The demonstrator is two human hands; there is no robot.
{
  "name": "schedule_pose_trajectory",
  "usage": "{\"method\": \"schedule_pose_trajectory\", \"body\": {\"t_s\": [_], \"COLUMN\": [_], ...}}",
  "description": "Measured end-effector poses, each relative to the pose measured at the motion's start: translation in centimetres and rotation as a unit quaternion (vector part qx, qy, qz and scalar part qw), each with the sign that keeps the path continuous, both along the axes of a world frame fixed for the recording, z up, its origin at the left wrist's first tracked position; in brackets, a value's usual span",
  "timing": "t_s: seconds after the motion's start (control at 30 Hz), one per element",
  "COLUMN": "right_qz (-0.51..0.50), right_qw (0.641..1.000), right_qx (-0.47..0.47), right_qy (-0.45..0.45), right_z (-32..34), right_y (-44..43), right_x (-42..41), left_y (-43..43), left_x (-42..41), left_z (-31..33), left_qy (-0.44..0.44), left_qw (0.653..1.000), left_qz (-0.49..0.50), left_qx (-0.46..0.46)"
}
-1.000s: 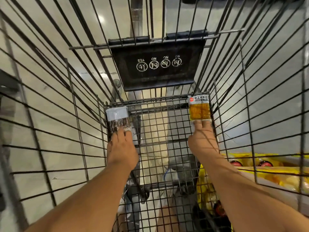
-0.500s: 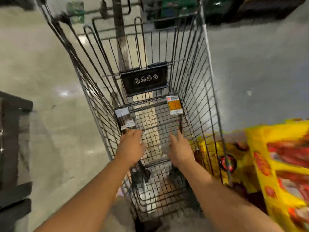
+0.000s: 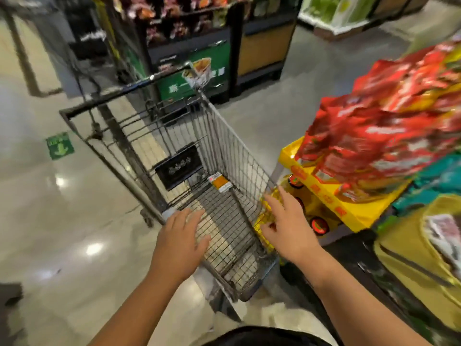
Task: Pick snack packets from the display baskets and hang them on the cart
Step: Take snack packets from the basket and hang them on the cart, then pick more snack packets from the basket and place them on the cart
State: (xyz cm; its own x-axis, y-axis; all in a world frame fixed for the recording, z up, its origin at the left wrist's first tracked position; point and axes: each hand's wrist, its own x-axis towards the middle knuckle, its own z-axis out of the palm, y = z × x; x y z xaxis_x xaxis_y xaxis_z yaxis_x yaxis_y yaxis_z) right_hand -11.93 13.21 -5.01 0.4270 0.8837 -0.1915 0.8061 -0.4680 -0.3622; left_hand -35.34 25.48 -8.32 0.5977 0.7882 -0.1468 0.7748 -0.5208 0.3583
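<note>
A wire shopping cart [image 3: 229, 151] stands in front of me on the shop floor. An orange snack packet [image 3: 220, 182] hangs on the inner grid by the black seat flap [image 3: 178, 166]. A pale packet [image 3: 169, 213] peeks out just beyond my left hand [image 3: 181, 234], mostly hidden by it. That hand hovers open over the cart's near left corner, holding nothing. My right hand [image 3: 287, 228] is open with fingers spread, above the cart's right wall and beside the yellow display. Red snack packets [image 3: 379, 126] are heaped in a yellow display basket [image 3: 331, 203] to the right.
More display bins with packets lie at the far right [image 3: 421, 248]. A dark shelf unit with a green sign [image 3: 199, 68] stands behind the cart. Shiny floor with a green arrow sticker [image 3: 59, 145] spreads to the left. The image is motion-blurred.
Both hands have let go of the two hung packets and pulled back out of the cart. My view has lifted and swung right, bringing the snack displays into sight.
</note>
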Motion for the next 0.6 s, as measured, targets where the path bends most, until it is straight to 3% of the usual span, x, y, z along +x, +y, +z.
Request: {"method": "schedule_pose_trajectory", "body": {"t_s": [0.27,0.6], "right_qz": [-0.185,-0.414], "right_qw": [0.982,0.909], "right_qx": [0.036,0.049], "right_qy": [-0.025,-0.018], "right_z": [8.6,10.8], "right_y": [-13.1,-29.8], "right_x": [3.4,8.0], "left_y": [-3.9,-14.9], "left_x": [7.4,22.6], "left_z": [6.5,9.8], "left_qy": [-0.026,-0.1], "left_qw": [0.989,0.929], "left_qz": [-0.145,-0.356], "left_qx": [-0.001,-0.003]}}
